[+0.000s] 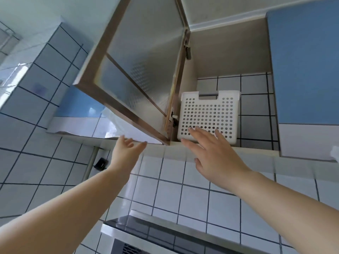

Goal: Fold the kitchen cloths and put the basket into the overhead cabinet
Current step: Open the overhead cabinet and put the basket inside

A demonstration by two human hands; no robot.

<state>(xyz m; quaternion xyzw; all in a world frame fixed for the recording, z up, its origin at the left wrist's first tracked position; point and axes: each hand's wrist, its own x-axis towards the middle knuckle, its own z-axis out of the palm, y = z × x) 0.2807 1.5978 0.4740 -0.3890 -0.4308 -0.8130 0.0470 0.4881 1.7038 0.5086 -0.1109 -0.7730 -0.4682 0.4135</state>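
A white perforated plastic basket (209, 114) stands inside the open overhead cabinet (229, 57), at the front left of its floor. Its contents are hidden from below. My right hand (214, 154) is raised just below and in front of the basket, fingers spread, fingertips overlapping its lower edge; I cannot tell if they touch it. My left hand (126, 153) is open and reaches up toward the bottom edge of the frosted-glass cabinet door (137, 70), which is swung wide open to the left. No cloths are visible.
A blue cabinet door (304, 66) stays closed to the right of the opening. The wall is white tile with dark grout. A range hood (77, 123) sits at left, and a dark-topped appliance (156, 233) juts out below.
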